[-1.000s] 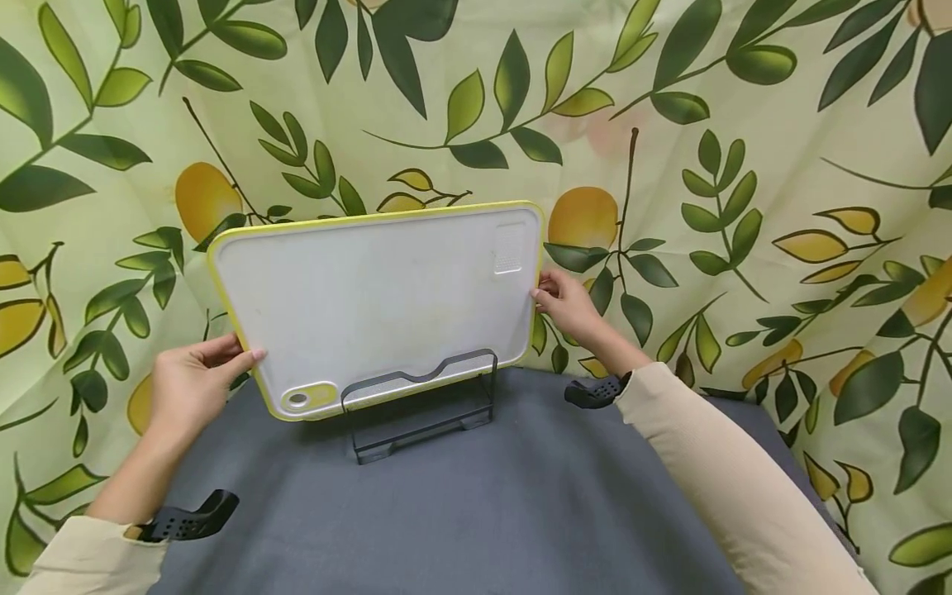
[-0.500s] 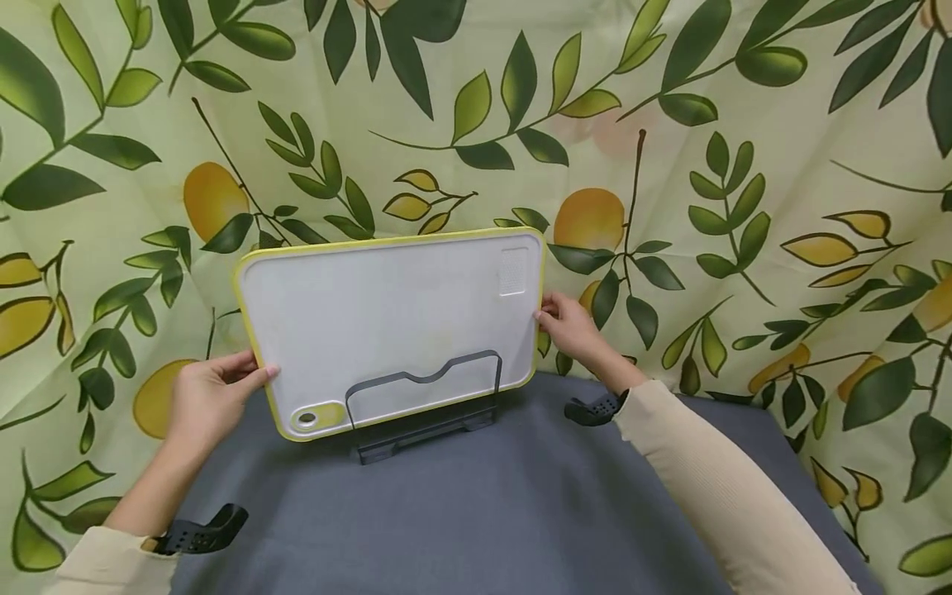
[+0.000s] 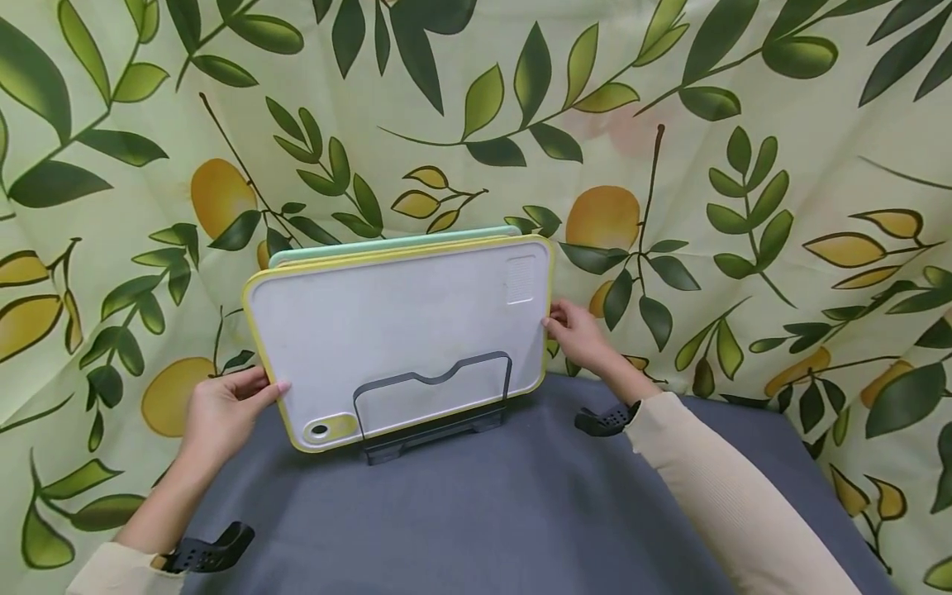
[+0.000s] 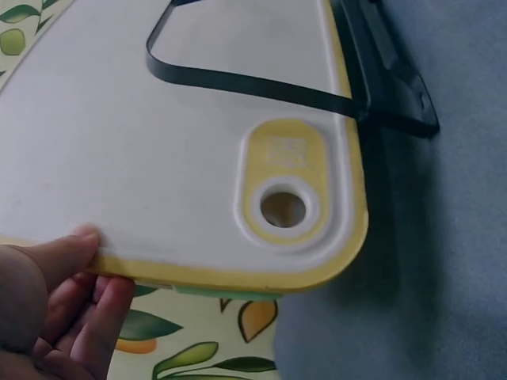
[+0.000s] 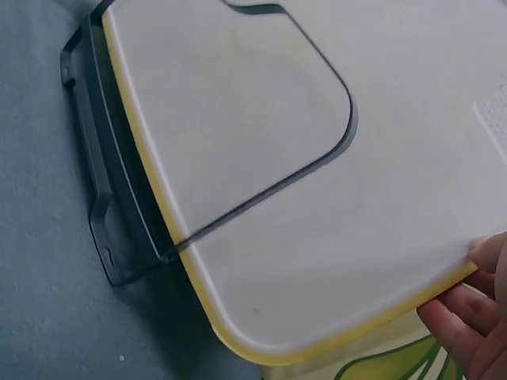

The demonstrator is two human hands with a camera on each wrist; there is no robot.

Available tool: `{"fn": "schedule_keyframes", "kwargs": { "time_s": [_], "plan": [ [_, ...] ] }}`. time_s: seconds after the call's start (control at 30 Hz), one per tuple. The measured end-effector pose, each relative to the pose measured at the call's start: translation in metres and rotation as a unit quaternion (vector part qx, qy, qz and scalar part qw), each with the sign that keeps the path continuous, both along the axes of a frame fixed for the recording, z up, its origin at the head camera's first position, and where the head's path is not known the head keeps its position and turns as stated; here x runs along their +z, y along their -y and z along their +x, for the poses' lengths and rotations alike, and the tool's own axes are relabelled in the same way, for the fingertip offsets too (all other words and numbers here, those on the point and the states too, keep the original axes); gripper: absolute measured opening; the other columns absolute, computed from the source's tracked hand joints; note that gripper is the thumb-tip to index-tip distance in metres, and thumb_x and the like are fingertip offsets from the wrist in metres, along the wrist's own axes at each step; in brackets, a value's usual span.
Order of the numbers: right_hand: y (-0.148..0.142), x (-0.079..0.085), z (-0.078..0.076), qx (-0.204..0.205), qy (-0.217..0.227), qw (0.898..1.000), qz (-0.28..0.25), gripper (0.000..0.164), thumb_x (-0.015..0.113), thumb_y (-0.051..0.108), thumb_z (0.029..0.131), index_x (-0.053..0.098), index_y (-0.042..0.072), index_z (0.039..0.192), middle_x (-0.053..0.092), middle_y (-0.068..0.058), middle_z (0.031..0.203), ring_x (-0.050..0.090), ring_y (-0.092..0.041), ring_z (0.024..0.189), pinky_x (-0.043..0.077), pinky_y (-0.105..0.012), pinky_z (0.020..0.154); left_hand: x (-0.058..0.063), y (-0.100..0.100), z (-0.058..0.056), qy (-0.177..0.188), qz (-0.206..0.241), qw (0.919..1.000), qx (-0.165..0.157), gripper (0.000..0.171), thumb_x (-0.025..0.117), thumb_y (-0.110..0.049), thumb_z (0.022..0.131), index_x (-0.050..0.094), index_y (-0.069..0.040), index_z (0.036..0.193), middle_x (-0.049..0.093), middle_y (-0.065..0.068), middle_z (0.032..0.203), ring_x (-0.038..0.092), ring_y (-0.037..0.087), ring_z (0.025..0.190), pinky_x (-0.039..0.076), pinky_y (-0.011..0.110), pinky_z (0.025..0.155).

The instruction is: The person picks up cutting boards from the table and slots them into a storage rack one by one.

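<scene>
A white cutting board (image 3: 402, 330) with a yellow rim stands upright, leaning back a little, in a dark metal rack (image 3: 435, 430). The rack's front wire crosses the board's lower face. My left hand (image 3: 226, 409) pinches the board's left edge, thumb on the white face and fingers behind, near the corner with the round hole (image 4: 283, 207). On the opposite edge my right hand (image 3: 580, 335) pinches it the same way. Behind its top edge shows the rim of a mint-green board (image 3: 394, 245), mostly hidden.
The rack stands on a table with a dark grey cloth (image 3: 476, 512). Close behind hangs a curtain (image 3: 461, 190) printed with leaves and fruit. Black straps (image 3: 211, 549) are worn at both wrists.
The yellow-rimmed board has come down into the rack, both hands moving down with it. The mint-green rim now shows behind its top edge. The head view has shifted slightly.
</scene>
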State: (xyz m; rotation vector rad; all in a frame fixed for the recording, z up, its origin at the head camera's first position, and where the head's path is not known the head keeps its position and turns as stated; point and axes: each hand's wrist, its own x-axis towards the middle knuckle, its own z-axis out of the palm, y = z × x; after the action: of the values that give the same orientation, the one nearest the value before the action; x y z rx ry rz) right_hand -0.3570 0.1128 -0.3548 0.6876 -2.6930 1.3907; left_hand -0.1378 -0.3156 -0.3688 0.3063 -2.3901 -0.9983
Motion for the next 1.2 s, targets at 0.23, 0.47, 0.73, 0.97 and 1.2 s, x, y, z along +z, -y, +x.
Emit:
{"fn": "schedule_keyframes", "kwargs": {
  "time_s": [0.23, 0.47, 0.73, 0.97, 1.2],
  "plan": [
    [-0.007, -0.002, 0.000, 0.032, -0.013, 0.999, -0.011, 0.035, 0.046, 0.011, 0.108, 0.052, -0.010, 0.134, 0.062, -0.031, 0.127, 0.065, -0.043, 0.115, 0.054, -0.056, 0.097, 0.002, -0.001, -0.003, 0.005, 0.001, 1.0000, -0.007, 0.041, 0.077, -0.021, 0.091, 0.071, 0.010, 0.118, 0.073, 0.029, 0.104, 0.049, -0.025, 0.069, 0.045, 0.011, 0.056],
    [-0.013, -0.011, 0.003, 0.045, -0.034, 0.998, -0.029, 0.033, 0.045, 0.011, 0.108, 0.055, -0.010, 0.131, 0.063, -0.032, 0.127, 0.064, -0.043, 0.115, 0.056, -0.055, 0.093, 0.000, -0.002, -0.006, 0.019, 0.026, 0.9994, -0.010, 0.044, 0.074, -0.024, 0.093, 0.068, 0.009, 0.122, 0.072, 0.029, 0.109, 0.051, -0.024, 0.072, 0.046, 0.010, 0.059],
    [-0.025, -0.021, 0.013, 0.010, -0.054, 0.998, -0.030, 0.035, 0.048, 0.016, 0.108, 0.057, -0.008, 0.131, 0.066, -0.029, 0.123, 0.067, -0.041, 0.106, 0.060, -0.038, 0.084, 0.000, -0.005, -0.015, 0.027, 0.050, 0.9981, -0.024, 0.045, 0.071, -0.022, 0.096, 0.065, 0.009, 0.127, 0.070, 0.030, 0.115, 0.051, -0.026, 0.075, 0.046, 0.005, 0.063],
    [-0.045, -0.028, 0.030, -0.040, -0.062, 0.997, -0.030, 0.037, 0.049, 0.019, 0.108, 0.058, -0.007, 0.131, 0.066, -0.029, 0.123, 0.067, -0.040, 0.107, 0.056, -0.019, 0.078, -0.001, -0.014, -0.033, 0.030, 0.062, 0.9966, -0.046, 0.046, 0.072, -0.025, 0.095, 0.065, 0.005, 0.130, 0.070, 0.027, 0.118, 0.053, -0.023, 0.077, 0.046, 0.005, 0.065],
    [-0.059, -0.033, 0.041, -0.055, -0.063, 0.996, -0.042, 0.038, 0.049, 0.021, 0.108, 0.058, -0.009, 0.130, 0.066, -0.029, 0.121, 0.069, -0.006, 0.095, 0.057, -0.019, 0.078, -0.002, -0.021, -0.045, 0.039, 0.071, 0.9951, -0.056, 0.046, 0.072, -0.027, 0.096, 0.065, 0.003, 0.131, 0.071, 0.025, 0.119, 0.061, -0.013, 0.084, 0.047, 0.005, 0.069]
  ]
}}
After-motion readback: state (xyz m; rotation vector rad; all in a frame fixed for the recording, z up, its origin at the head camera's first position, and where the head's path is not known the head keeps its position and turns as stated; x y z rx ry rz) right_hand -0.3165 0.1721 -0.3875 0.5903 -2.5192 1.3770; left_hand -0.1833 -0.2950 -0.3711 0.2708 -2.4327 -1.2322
